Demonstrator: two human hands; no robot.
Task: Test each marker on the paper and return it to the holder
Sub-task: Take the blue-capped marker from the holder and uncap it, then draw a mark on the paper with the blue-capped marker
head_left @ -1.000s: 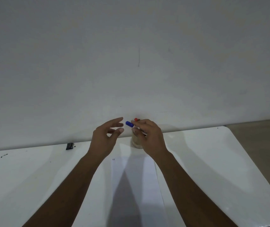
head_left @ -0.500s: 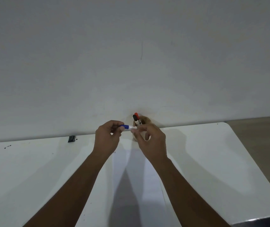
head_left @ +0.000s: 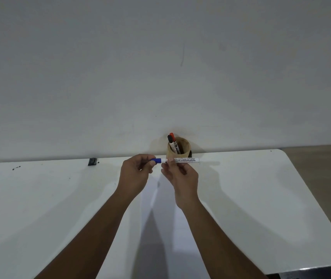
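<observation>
A white board marker with a blue cap (head_left: 182, 160) lies level in the air above the table, in front of the holder. My left hand (head_left: 135, 174) pinches its blue cap (head_left: 157, 160). My right hand (head_left: 181, 176) grips the white barrel just right of the cap. The round wooden holder (head_left: 180, 151) stands at the table's far edge against the wall, with a black-capped marker (head_left: 171, 143) and a red-capped marker (head_left: 174, 141) upright in it. A white sheet of paper (head_left: 160, 222) lies on the table between my forearms.
The white table (head_left: 261, 198) has a rounded far right corner and a near right edge. A small black object (head_left: 92, 161) sits at the far edge to the left, with small dark specks (head_left: 16, 168) farther left. The plain wall rises right behind.
My left hand closed onto the blue cap. Both hands drew the marker toward me and leveled it, so the holder and its two markers now show behind.
</observation>
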